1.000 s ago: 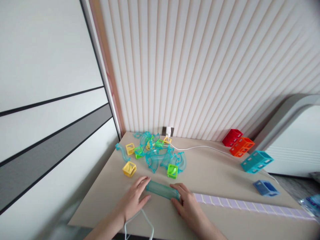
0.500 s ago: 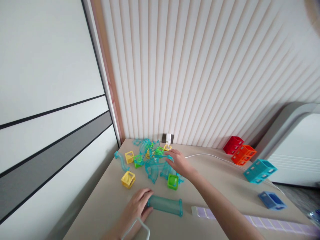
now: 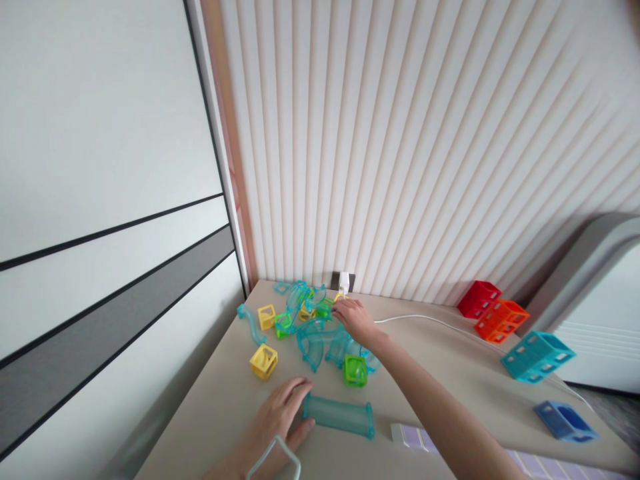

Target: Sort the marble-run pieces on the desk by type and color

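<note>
My left hand [image 3: 283,415] rests on the table at the left end of a straight clear teal tube [image 3: 339,415], its fingers curled against the tube's rim. My right hand [image 3: 353,317] is stretched out over a pile of clear teal curved track pieces [image 3: 320,335], with its fingers bent down onto the far pieces by a green cube [image 3: 325,308]. What the fingers close on is hidden. Yellow cube frames [image 3: 263,361] and a green cube frame [image 3: 355,371] lie around the pile.
The beige table [image 3: 440,373] meets a ribbed wall. A white cable [image 3: 425,321] runs from a wall plug [image 3: 344,281]. Red [image 3: 479,299], orange [image 3: 501,320], teal [image 3: 537,355] and blue [image 3: 565,421] blocks stand right. A lilac strip [image 3: 415,437] lies at the front.
My right hand left the tube's right end and reached up into the track pile, going a little farther back since half a second ago. The left hand stayed at the tube.
</note>
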{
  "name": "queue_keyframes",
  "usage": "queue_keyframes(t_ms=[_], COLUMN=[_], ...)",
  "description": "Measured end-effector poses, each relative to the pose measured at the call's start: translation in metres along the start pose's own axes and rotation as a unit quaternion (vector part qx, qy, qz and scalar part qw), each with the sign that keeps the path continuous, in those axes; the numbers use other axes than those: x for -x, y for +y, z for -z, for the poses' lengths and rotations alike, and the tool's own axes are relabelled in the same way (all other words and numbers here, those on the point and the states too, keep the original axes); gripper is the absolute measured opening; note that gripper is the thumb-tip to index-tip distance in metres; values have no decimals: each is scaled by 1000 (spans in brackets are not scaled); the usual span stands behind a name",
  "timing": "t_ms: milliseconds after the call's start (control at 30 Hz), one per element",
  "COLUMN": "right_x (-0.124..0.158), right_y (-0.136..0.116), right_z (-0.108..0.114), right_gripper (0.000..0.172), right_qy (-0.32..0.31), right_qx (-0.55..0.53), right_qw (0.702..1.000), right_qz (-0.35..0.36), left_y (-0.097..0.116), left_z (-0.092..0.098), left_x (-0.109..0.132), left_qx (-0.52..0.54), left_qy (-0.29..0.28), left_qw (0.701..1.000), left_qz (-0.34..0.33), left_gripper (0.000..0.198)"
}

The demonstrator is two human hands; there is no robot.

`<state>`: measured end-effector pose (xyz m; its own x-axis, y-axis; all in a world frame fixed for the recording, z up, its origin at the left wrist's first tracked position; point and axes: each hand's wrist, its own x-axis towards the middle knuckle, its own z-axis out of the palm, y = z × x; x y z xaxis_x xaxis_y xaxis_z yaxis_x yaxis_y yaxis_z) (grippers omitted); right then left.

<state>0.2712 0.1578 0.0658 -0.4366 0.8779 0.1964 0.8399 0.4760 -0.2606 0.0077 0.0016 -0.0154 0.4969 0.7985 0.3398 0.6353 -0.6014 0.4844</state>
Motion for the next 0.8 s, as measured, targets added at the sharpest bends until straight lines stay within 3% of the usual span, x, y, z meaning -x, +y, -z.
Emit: queue_keyframes(t_ms=[167,433,667,800], right_x=[-1,-3,-11,-9], right_y=[3,8,11,6], right_z=[-2,-1,2,13], right_gripper=[21,26,23,38], right_qy=[35,79,126,162], right_qx=[-5,-54,-158,-271], right_qw=[999,987,959,922], right_qz=[-36,-126,-197,-223], left_y=[6,9,25,25], left_z=[20,28,34,24], left_x=[-6,-20,-44,-47], left_qx=[24,22,-58,-83], left_qy=[-24,-1,-136,-156], left_qw=[999,1000,984,979], left_qz=[10,9,-101,-103], left_gripper=[41,34,53,44])
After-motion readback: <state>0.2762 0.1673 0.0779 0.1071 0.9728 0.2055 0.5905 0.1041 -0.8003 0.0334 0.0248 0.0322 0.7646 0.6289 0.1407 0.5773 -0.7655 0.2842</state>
